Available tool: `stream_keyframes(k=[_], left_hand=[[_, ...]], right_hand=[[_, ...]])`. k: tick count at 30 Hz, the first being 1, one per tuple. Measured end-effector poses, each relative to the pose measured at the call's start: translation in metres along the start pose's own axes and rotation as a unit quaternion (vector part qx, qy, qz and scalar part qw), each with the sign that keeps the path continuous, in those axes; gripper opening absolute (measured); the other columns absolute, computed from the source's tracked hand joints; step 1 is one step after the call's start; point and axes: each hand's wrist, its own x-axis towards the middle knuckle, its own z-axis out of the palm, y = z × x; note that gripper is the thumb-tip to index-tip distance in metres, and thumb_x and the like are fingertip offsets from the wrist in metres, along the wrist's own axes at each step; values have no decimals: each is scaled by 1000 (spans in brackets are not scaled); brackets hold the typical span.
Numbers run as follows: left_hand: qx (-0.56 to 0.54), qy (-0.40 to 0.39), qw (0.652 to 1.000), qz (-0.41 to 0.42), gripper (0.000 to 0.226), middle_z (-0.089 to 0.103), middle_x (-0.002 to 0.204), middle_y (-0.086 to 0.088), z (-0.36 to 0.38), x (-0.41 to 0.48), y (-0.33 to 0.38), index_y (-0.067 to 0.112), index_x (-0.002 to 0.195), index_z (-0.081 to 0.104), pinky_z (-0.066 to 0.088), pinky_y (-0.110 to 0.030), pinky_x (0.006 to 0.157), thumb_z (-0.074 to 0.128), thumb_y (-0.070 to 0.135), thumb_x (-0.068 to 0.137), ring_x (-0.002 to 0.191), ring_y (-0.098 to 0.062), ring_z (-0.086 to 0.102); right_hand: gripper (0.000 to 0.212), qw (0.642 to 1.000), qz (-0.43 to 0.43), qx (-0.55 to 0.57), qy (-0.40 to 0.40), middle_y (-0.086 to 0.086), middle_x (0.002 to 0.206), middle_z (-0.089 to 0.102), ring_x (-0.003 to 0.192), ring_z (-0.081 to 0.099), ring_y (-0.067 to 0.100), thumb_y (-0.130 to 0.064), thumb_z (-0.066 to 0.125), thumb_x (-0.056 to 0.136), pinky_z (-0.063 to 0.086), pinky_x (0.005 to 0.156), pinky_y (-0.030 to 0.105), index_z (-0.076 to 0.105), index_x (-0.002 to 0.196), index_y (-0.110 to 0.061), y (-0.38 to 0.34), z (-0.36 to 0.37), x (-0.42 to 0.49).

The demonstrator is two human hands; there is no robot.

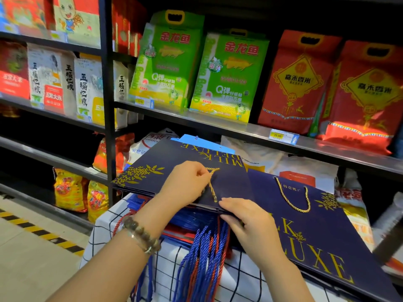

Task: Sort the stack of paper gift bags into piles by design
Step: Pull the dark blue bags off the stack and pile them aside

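Early going: a navy pile (316, 225) lies at right. The left grip (187, 182) pinches the gold cord (212, 186) of the navy top bag (174, 158); the right grip (244, 216) pinches its near edge. The blue-and-red stack (192, 219) beneath, on the desk (104, 225), looks unsorted.

Grid-checked white tablecloth (102, 227) beneath a stack of blue and red gift bags (187, 217), navy bag (316, 225) beside it
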Motion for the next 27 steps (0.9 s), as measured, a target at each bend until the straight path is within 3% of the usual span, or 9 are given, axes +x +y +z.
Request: stream_keyframes(k=[5, 9, 11, 14, 17, 19, 21, 23, 27], left_hand=[[-39, 204, 975, 82, 16, 59, 64, 16, -47, -16, -8, 30, 79, 64, 45, -29, 68, 56, 21, 88, 67, -9, 56], [-166, 279, 945, 28, 17, 66, 81, 4, -91, -2, -37, 25, 88, 64, 49, -30, 81, 49, 18, 86, 81, -15, 61], [-281, 312, 907, -12, 26, 64, 88, -5, -105, 4, -51, 14, 100, 61, 49, -12, 71, 41, 1, 90, 80, -13, 59], [-301, 203, 932, -11, 52, 64, 90, 4, -105, 9, -64, 11, 115, 52, 44, -4, 56, 34, -26, 82, 76, -2, 59], [-265, 136, 954, 28, 67, 65, 92, 4, -97, 16, -74, 34, 116, 46, 48, -23, 82, 56, -20, 78, 89, -7, 60], [-267, 157, 950, 38, 45, 69, 86, 6, -101, 19, -69, 28, 104, 59, 46, -31, 85, 70, -4, 74, 84, -7, 61], [-286, 171, 942, 43, 25, 69, 69, 16, -106, 23, -61, 22, 89, 63, 47, -23, 75, 65, -1, 80, 68, 2, 61], [-320, 196, 926, 29, 14, 67, 62, 13, -113, 27, -50, 19, 83, 63, 44, -21, 63, 62, 5, 85, 63, -5, 60], [-362, 239, 900, 37, 7, 66, 80, 2, -137, 38, -24, 17, 91, 64, 52, -28, 67, 63, 11, 86, 70, -14, 63]], right_hand=[[28, 997, -31, -36, 64, -9, 91, 72, 93, 58, 6, -32, 50, 85, 44, 77, 16, 73, 94, -19, 3, -9, 15], [31, 988, -63, -72, 124, -5, 88, 73, 90, 58, 8, -30, 47, 88, 43, 75, 16, 74, 94, -14, 5, -24, 30], [37, 979, -78, -86, 167, -2, 86, 73, 89, 58, 10, -32, 44, 93, 42, 73, 17, 74, 93, -11, 6, -33, 39], [44, 967, -116, -93, 208, 1, 83, 73, 77, 64, 11, -34, 39, 99, 42, 66, 19, 74, 92, -8, 4, -48, 58], [34, 951, -168, -106, 237, 3, 80, 73, 76, 66, 15, -27, 47, 95, 46, 63, 26, 74, 91, -6, -2, -65, 78], [28, 942, -186, -112, 256, 5, 80, 73, 72, 70, 22, -23, 53, 92, 51, 62, 33, 74, 89, -5, -7, -78, 93], [26, 933, -202, -122, 272, 7, 77, 73, 69, 70, 25, -22, 55, 91, 53, 57, 34, 74, 88, -4, -10, -89, 108], [25, 922, -206, -131, 300, 9, 77, 72, 69, 68, 26, -23, 58, 90, 51, 60, 34, 73, 87, -3, -12, -101, 124], [45, 925, -92, 25, 369, 12, 115, 59, 107, 54, 19, -35, 59, 89, 44, 93, 33, 57, 118, -2, -16, -117, 147]])
